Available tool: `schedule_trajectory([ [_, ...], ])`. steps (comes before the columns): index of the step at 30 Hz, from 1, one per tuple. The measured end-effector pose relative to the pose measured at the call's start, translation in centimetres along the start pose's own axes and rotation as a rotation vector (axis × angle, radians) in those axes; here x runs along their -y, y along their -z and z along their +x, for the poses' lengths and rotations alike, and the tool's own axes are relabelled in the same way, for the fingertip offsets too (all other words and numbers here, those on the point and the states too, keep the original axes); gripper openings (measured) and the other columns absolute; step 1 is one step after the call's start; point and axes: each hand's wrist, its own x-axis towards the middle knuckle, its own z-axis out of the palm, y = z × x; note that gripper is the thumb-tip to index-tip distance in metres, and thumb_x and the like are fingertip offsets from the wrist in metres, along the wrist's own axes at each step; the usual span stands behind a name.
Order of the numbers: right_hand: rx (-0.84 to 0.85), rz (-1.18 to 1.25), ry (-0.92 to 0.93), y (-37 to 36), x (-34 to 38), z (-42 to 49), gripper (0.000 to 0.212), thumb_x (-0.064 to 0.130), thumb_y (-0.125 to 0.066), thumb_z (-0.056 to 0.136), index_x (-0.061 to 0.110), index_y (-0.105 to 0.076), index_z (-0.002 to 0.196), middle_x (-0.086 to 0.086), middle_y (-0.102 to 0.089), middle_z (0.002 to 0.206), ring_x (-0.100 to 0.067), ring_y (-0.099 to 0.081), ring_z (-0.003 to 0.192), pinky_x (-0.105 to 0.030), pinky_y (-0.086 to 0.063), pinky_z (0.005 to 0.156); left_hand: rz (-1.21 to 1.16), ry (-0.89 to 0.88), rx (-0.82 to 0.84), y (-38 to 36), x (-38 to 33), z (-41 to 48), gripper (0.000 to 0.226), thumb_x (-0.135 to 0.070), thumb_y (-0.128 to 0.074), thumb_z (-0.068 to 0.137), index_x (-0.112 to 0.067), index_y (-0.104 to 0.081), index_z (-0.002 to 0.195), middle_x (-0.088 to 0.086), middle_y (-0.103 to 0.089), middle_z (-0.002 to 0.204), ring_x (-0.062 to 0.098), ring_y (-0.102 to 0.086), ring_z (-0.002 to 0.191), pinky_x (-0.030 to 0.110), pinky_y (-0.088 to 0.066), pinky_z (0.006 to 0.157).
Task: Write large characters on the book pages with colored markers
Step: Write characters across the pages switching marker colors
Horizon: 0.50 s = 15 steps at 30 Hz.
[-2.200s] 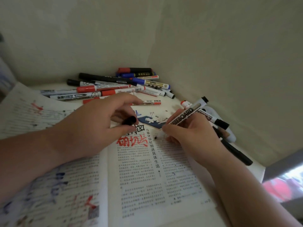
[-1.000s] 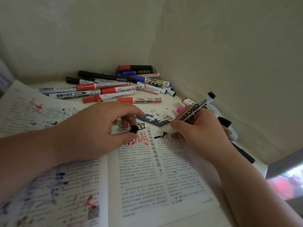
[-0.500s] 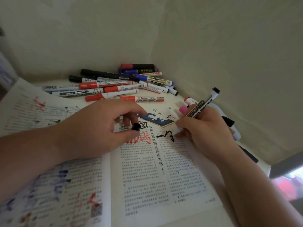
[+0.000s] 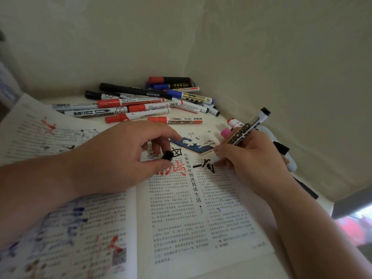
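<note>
An open book (image 4: pixel 177 218) of printed text lies in front of me. My right hand (image 4: pixel 251 160) grips a black whiteboard marker (image 4: pixel 246 130), tip down on the right page at a fresh black character (image 4: pixel 205 165). My left hand (image 4: pixel 120 158) rests on the book near the spine and pinches the marker's black cap (image 4: pixel 167 156) between thumb and fingers. Red strokes (image 4: pixel 177 169) show partly under my left thumb. The left page carries blue and red scribbles.
A pile of red, blue and black markers (image 4: pixel 145 101) lies at the back against the wall corner. More markers (image 4: pixel 285 156), one with a pink end, sit beside my right hand near the wall. A small illustration (image 4: pixel 193 142) tops the right page.
The black character has grown from a dot to a dash with a looped stroke beside it. My right hand has shifted slightly right while writing. My left hand keeps the cap.
</note>
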Motion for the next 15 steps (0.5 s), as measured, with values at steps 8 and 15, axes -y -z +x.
schedule_trajectory([
  [8, -0.047, 0.575, 0.22, 0.49, -0.65, 0.35, 0.022, 0.005, -0.07, 0.087, 0.02, -0.068, 0.072, -0.007, -0.053, 0.06, -0.019, -0.047, 0.055, -0.036, -0.044, 0.063, -0.054, 0.028, 0.01, 0.0, -0.17, -0.01, 0.048, -0.035, -0.08, 0.078, -0.054, -0.054, 0.112, -0.037, -0.064, 0.101, -0.009, -0.058, 0.098, 0.01, -0.038, 0.074],
  [15, 0.329, 0.978, 0.138, -0.16, -0.1, 0.31, 0.004, 0.007, -0.062, 0.082, 0.011, -0.063, 0.081, -0.01, -0.043, 0.061, -0.019, -0.041, 0.051, -0.026, -0.039, 0.045, -0.176, 0.066, 0.078, 0.15, -0.62, -0.03, 0.068, -0.03, -0.083, 0.077, -0.058, -0.044, 0.126, -0.03, -0.071, 0.098, 0.0, -0.068, 0.095, 0.028, -0.05, 0.09],
])
